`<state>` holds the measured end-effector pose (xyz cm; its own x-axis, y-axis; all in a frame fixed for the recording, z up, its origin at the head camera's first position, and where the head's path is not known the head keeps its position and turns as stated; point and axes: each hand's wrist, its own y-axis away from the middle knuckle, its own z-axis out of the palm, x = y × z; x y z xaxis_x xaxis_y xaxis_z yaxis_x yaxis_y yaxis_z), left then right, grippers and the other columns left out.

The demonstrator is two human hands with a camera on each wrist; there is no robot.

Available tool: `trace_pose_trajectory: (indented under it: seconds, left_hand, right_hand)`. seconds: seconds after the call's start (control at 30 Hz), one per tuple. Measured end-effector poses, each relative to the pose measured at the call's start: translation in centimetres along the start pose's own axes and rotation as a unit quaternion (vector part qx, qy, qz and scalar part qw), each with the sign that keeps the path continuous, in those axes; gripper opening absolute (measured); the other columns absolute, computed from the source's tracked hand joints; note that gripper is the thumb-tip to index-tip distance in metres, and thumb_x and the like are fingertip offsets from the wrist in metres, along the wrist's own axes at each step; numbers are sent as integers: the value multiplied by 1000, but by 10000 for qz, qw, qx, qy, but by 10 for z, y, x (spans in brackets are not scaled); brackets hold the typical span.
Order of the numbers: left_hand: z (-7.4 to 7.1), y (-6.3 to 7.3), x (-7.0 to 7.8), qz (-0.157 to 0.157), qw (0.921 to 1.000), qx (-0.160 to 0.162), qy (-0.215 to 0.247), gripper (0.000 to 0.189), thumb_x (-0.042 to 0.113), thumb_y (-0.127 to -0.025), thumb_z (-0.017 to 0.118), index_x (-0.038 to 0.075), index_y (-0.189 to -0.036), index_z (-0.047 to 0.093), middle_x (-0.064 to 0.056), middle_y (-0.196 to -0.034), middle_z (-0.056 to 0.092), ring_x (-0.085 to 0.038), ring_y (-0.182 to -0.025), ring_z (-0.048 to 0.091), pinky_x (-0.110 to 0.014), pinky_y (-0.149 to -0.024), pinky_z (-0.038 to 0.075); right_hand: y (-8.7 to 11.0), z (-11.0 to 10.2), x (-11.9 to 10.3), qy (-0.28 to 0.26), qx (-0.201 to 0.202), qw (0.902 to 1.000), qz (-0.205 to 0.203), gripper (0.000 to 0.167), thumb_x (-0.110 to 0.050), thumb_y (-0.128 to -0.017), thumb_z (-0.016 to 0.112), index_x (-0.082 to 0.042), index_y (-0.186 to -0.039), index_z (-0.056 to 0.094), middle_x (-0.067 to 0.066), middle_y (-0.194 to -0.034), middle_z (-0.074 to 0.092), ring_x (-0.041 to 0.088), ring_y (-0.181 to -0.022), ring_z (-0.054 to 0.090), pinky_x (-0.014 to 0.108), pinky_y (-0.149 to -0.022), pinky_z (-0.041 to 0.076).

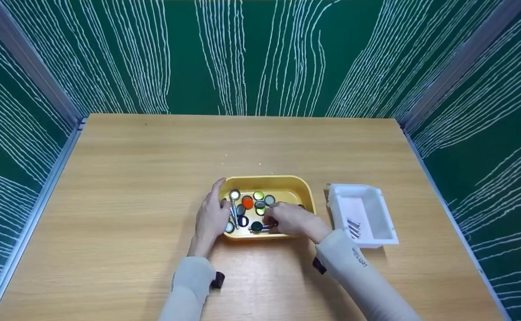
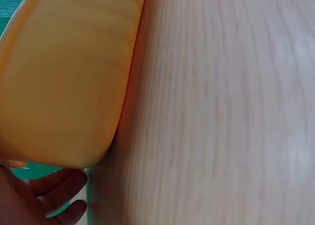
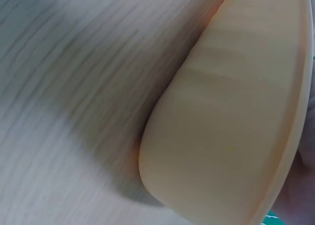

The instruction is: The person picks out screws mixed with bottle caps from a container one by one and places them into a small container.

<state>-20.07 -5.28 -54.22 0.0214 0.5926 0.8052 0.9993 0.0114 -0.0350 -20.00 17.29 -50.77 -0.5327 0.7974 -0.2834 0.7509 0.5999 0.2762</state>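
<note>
A yellow tray [image 1: 287, 182] holds several bottle caps, among them a red cap [image 1: 247, 202] and a dark cap [image 1: 256, 226], plus slim silver metal pieces [image 1: 234, 213]. My left hand [image 1: 213, 216] grips its left end, thumb over the rim; in the left wrist view, fingers [image 2: 61, 190] show past the tray's outer wall [image 2: 69, 77]. Inside the tray, my right hand [image 1: 289, 217] reaches down with bent fingers beside the dark cap and a silver piece. Its fingertips are hidden, so whether they pinch anything cannot be made out.
To the right of the yellow tray stands a white plastic bin [image 1: 369, 200] with several silver metal pieces [image 1: 353, 228] inside. The wooden table [image 1: 131, 178] is bordered by green walls [image 1: 189, 58] with white streaks at the back and sides.
</note>
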Motion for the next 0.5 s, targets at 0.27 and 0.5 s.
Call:
trace_pose_trajectory:
  seconds: [0.27, 0.5]
  left_hand:
    - [-1, 1, 0, -13, 10000, 4, -55, 63, 14, -93, 52, 30, -151, 35, -13, -119, 64, -23, -78, 55, -36, -66, 45]
    - [0, 0, 1, -98, 9999, -88, -42, 63, 14, -94, 52, 29, -152, 33, -13, -126, 63, -21, -74, 54, -33, -64, 45]
  right_hand:
    - [-3, 1, 0, -186, 48, 9997, -181, 13, -12, -85, 73, -11, -97, 69, 3, -91, 68, 19, -84, 62, 35, -78, 53]
    - [0, -2, -2, -126, -49, 9997, -185, 14, -8, -84, 71, -10, -99, 71, 4, -93, 71, 22, -88, 66, 39, -82, 55]
